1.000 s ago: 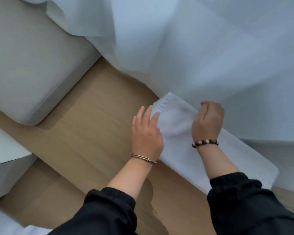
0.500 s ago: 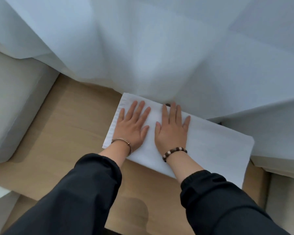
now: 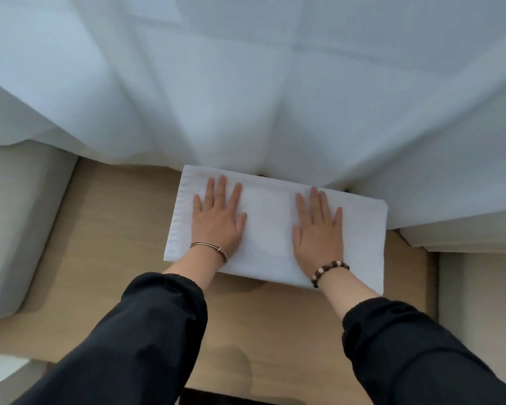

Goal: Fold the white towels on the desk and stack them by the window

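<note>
left cushion: a grey pad is seen at the left edge, beside the wooden top; it is not touched.
wooden top: a bare strip is left showing on the near and left sides of the towel.
towel: the white towel is folded to a flat rectangle and laid on the wooden top, with its far long edge pushed against the foot of the curtain. Whether another towel lies under it cannot be told.
left hand: the left hand is pressed palm-down on the towel's left half. Fingers are straight and spread; nothing is gripped. A bangle is worn at the wrist.
right hand: the right hand is pressed palm-down just right of the middle. Fingers are straight and slightly fanned; nothing is gripped. A bead bracelet is worn.
right cushion: a pale pad is seen just beside the towel's right end, untouched.
change: a second ago the towel is skewed and the right hand is curled on it. Half a second ago both palms are side by side near the left end. Now the palms are well apart and the towel is squared to the curtain.
meaning: an outward smoothing stroke is judged. The fold is taken as finished and this towel as placed by the window.
remaining: no other towels are in view; further ones are presumably to be folded and stacked on this one.
</note>
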`<action>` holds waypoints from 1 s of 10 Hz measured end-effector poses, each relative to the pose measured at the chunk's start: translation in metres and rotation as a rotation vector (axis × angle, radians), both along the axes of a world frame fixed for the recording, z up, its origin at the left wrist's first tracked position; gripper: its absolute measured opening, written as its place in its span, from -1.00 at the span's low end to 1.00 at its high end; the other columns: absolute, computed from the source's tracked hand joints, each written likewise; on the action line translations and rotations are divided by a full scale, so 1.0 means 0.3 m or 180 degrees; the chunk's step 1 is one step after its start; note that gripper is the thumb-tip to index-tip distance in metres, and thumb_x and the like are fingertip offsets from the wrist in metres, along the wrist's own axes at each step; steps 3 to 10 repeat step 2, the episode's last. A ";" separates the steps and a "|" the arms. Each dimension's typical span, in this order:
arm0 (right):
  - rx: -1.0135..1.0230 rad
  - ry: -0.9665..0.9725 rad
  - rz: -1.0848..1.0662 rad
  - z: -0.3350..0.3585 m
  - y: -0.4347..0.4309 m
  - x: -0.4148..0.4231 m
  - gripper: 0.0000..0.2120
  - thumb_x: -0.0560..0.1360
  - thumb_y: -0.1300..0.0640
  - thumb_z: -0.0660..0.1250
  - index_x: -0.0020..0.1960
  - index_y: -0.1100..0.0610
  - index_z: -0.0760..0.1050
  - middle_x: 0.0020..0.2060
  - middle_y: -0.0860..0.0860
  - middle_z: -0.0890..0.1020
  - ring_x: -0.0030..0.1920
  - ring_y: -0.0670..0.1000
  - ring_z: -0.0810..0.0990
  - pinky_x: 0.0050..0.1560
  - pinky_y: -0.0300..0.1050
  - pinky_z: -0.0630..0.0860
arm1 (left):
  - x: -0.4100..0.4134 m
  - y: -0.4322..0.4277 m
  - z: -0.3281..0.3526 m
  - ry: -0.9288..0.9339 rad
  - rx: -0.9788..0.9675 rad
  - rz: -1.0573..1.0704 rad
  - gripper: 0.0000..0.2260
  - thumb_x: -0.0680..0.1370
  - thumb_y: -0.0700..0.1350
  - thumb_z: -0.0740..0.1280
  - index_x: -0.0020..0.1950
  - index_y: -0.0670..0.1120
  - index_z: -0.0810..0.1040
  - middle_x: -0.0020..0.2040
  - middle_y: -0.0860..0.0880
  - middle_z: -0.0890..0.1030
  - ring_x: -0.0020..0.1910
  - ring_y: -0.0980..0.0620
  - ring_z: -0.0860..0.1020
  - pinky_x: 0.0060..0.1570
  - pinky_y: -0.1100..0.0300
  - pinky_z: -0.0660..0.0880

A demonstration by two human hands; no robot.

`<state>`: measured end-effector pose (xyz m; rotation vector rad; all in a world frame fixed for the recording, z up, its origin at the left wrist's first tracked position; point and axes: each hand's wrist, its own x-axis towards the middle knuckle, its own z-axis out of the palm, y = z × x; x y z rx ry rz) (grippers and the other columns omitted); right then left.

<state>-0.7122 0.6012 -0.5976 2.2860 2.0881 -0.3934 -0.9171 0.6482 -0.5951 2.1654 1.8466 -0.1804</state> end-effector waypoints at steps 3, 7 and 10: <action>-0.0267 -0.0086 -0.0759 0.039 -0.019 0.029 -0.43 0.61 -0.03 -0.09 0.56 0.04 -0.19 0.54 0.06 -0.20 0.53 0.05 -0.21 0.48 0.17 -0.22 | 0.038 -0.046 0.084 0.0016 -0.0079 -0.0131 -0.46 0.63 0.08 -0.02 0.55 0.11 -0.20 0.56 -0.01 -0.22 0.52 -0.06 -0.25 0.44 -0.13 -0.17; -0.0267 -0.0086 -0.0759 0.039 -0.019 0.029 -0.43 0.61 -0.03 -0.09 0.56 0.04 -0.19 0.54 0.06 -0.20 0.53 0.05 -0.21 0.48 0.17 -0.22 | 0.038 -0.046 0.084 0.0016 -0.0079 -0.0131 -0.46 0.63 0.08 -0.02 0.55 0.11 -0.20 0.56 -0.01 -0.22 0.52 -0.06 -0.25 0.44 -0.13 -0.17; -0.0267 -0.0086 -0.0759 0.039 -0.019 0.029 -0.43 0.61 -0.03 -0.09 0.56 0.04 -0.19 0.54 0.06 -0.20 0.53 0.05 -0.21 0.48 0.17 -0.22 | 0.038 -0.046 0.084 0.0016 -0.0079 -0.0131 -0.46 0.63 0.08 -0.02 0.55 0.11 -0.20 0.56 -0.01 -0.22 0.52 -0.06 -0.25 0.44 -0.13 -0.17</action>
